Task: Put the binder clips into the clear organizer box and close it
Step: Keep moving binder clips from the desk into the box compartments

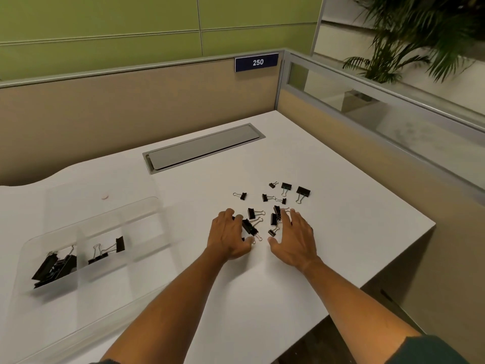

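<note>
1. The white desk (262, 285) is filling most of the frame, with a grey cable hatch (203, 148) lying at upper centre.
2. The clear organizer box (86, 240) is sitting at lower left, lid open, well apart from both hands; some clips (55, 266) are already lying in its left and middle compartments.
3. The left hand (228, 237) is curling over the pile at centre, its fingers seeming to close on a large clip (249, 227), though the grip is partly hidden.
4. The right hand (294, 237) is resting just beside it, fingers spread and holding nothing, raking inward.
5. The loose binder clips (265, 216) are lying between and above the hands; the box lies leftward, so the left hand is nearer.
6. Stray clips (303, 191) are lying further up and right, out of the present scoop; nothing is blocking the path to the box.
</note>
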Tool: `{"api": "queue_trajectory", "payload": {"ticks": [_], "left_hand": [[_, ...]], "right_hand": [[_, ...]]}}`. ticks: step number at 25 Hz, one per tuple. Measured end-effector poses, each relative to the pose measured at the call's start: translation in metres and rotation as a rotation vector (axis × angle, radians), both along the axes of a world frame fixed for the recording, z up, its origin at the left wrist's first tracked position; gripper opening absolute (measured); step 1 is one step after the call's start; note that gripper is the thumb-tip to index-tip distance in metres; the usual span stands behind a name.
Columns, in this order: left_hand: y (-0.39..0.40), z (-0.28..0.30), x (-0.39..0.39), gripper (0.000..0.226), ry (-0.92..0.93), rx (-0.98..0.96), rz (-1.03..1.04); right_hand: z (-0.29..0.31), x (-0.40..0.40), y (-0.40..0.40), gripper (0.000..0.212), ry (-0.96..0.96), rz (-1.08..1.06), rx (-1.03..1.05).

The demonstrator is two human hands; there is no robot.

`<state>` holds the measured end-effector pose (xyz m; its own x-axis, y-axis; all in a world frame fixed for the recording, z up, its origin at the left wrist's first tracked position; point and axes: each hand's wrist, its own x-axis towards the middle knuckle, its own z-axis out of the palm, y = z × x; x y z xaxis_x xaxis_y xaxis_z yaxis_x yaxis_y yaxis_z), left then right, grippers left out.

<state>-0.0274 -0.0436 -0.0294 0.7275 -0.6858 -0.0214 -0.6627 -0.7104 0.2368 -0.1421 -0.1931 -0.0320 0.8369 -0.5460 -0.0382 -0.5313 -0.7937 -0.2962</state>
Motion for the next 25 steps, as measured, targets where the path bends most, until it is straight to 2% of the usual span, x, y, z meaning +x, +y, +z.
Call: {"api": "queue_trajectory", "payload": {"ticks": [11,18,22,25], "left_hand": [[-0.022,-0.016,0.011,0.041,0.006,-0.045,0.036],[-0.026,-0.02,0.015,0.039,0.018,-0.055,0.064],[-0.026,-0.013,0.016,0.037,-0.002,-0.234,0.063],[-0.029,-0.007,0.02,0.037,0.107,-0.433,0.123]], "right_hand": [[-0.009,-0.001,-0.019,0.085,-0.007,-0.044,0.047],[-0.009,0.01,-0.024,0.082,-0.034,-0.05,0.045],[-0.005,0.023,-0.041,0.08,-0.072,-0.073,0.061],[-0.005,0.034,-0.058,0.077,-0.064,-0.082,0.049]]}}
